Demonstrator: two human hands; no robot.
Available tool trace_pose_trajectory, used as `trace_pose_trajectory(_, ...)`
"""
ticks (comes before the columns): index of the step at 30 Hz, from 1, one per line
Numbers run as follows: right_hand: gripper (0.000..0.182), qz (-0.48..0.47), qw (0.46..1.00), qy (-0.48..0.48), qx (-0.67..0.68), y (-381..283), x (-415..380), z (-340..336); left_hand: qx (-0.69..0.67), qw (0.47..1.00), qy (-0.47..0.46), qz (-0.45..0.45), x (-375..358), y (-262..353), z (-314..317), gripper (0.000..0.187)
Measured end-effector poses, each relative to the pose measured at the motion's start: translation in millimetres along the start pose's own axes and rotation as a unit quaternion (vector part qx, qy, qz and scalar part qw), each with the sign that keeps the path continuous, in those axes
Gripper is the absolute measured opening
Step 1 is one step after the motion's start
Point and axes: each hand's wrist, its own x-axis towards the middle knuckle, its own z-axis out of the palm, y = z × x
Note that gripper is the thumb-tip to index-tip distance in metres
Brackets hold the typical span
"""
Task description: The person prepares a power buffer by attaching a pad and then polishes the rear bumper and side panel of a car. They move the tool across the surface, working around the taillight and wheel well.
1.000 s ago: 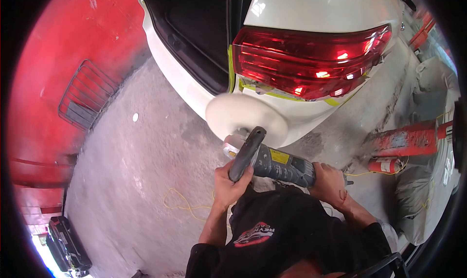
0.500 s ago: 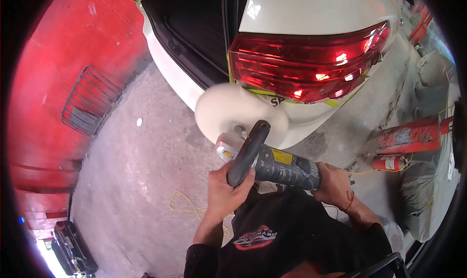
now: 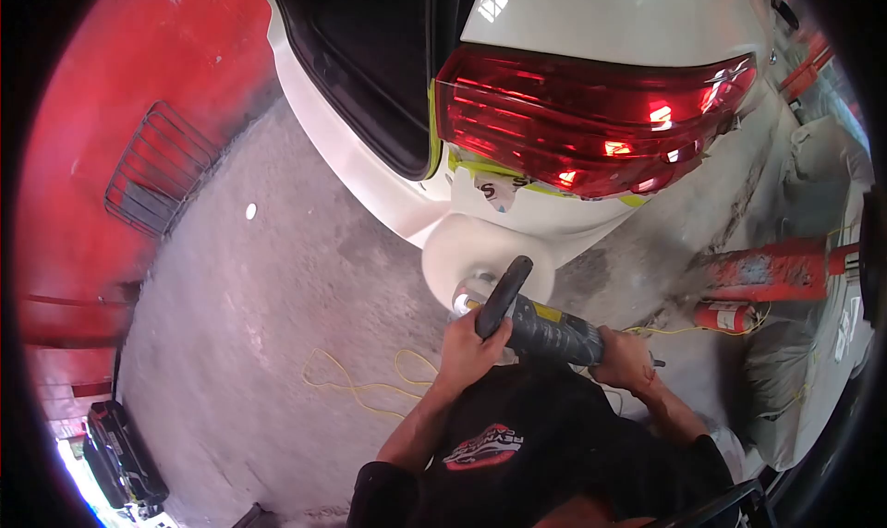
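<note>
I hold a car polisher (image 3: 562, 336) low in front of my body. My left hand (image 3: 469, 351) is closed around its black side handle (image 3: 506, 290). At the rear of the body, my right hand (image 3: 623, 358) wraps the grip; part of that grip is hidden. The round cream polishing pad (image 3: 462, 246) looks smeared, as if spinning, and lies against or just over the lower white bumper (image 3: 582, 216); exact contact cannot be told. Above it is a red tail light (image 3: 591, 121) edged with yellow-green masking tape (image 3: 490, 168).
A yellow cord (image 3: 356, 385) loops over the concrete floor (image 3: 240, 343). A wire rack (image 3: 162, 168) leans by the red wall (image 3: 148, 57). On the right are a red fire extinguisher (image 3: 725, 316), a red post base (image 3: 771, 269) and covered bundles (image 3: 781, 380).
The polisher and both hands have shifted, with the pad lower and farther right, away from the taped edge below the tail light. The camera view has also moved slightly.
</note>
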Motion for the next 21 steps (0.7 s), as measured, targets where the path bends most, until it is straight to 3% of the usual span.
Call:
trace_pose_trajectory(7, 0.044, -0.001, 0.997, -0.079, 0.015, 10.4, 28.1, 15.3, 0.024, 0.999, 0.024, -0.032, 3.4, -7.2, 11.5, 0.029)
trace_pose_trajectory(13, 0.044, -0.054, 0.993, -0.096, 0.046, 25.4, 43.3, 25.4, 0.107, 0.992, 0.059, -0.014, 6.4, -10.8, 19.6, 0.034)
trace_pose_trajectory(16, 0.044, -0.062, 0.993, -0.082, 0.059, 26.5, 46.4, 31.9, 0.092, 0.991, 0.065, -0.074, 5.9, -6.0, 18.5, 0.034)
trace_pose_trajectory(21, 0.044, -0.078, 0.992, -0.069, 0.072, 25.6, 49.8, 37.2, 0.102, 0.992, 0.063, -0.036, 14.7, -10.7, 8.0, 0.032)
